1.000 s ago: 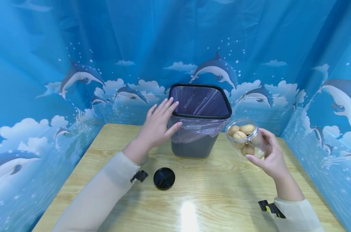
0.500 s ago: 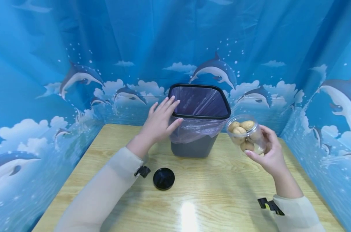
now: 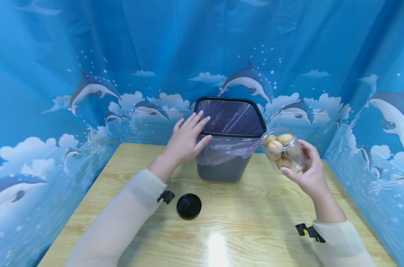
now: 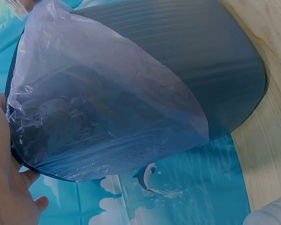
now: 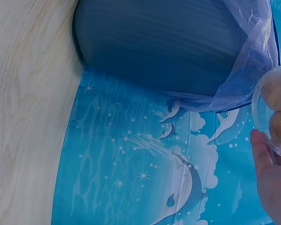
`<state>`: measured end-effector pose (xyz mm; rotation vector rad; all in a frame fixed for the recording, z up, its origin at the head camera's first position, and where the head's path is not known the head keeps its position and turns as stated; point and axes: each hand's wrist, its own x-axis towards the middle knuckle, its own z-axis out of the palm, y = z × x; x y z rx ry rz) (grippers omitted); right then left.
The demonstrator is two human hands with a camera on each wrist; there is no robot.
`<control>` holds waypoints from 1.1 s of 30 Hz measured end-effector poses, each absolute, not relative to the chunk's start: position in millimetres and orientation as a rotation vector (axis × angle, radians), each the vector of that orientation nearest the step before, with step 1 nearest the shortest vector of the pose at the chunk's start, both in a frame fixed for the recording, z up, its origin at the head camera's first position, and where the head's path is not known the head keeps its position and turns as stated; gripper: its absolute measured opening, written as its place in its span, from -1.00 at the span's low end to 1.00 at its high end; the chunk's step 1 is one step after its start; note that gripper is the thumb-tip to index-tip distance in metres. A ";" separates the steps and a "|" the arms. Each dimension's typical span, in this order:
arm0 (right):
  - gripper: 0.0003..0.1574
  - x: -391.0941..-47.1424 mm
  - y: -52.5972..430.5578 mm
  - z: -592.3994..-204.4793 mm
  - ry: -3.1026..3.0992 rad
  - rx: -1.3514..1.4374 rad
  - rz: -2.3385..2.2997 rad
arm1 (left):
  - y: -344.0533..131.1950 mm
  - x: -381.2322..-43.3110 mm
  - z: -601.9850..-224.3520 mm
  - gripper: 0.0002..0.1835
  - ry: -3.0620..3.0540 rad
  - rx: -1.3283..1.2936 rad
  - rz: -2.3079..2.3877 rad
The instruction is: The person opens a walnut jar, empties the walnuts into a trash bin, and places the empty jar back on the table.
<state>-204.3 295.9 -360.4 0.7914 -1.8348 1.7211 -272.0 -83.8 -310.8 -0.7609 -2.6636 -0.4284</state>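
Note:
The right hand (image 3: 306, 174) grips a clear plastic jar (image 3: 300, 154), thumb in front and fingers behind. Its open mouth tilts to the left, toward the bin. Several tan walnuts (image 3: 275, 145) lie inside. At the upper left side of a dark grey trash bin (image 3: 218, 172), the left hand (image 3: 185, 142) lies with extended fingers over the black rim (image 3: 235, 135). A thin purple bag (image 3: 225, 148) lines the bin and hangs over its outside. In the right wrist view, the jar (image 5: 260, 105) is cut off by the frame edge.
A round black lid (image 3: 189, 206) rests on the wooden table (image 3: 248, 222), in front of the bin. Blue curtains (image 3: 175, 44) printed with dolphins surround the table at the back and both sides.
The jar in the right hand has risen slightly, with the walnuts still inside. The left hand has shifted a little to the right along the bin's rim. Bin and lid stay put.

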 end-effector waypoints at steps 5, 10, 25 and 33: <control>0.15 -209.1 295.0 -358.3 -1.818 0.806 1.729 | -83.4 -271.1 -310.2 -0.27 -2.677 -0.756 -0.429; 0.13 -212.5 294.2 -354.8 -1.823 0.800 1.711 | -83.1 -271.0 -310.6 -0.29 -2.686 -0.751 -0.445; 0.10 -220.0 290.5 -331.7 -1.897 0.671 1.643 | -83.4 -269.6 -309.5 -0.30 -2.709 -0.744 -0.451; 0.09 -231.9 293.0 -319.4 -1.916 0.713 1.569 | -84.4 -269.7 -308.5 -0.30 -2.736 -0.752 -0.436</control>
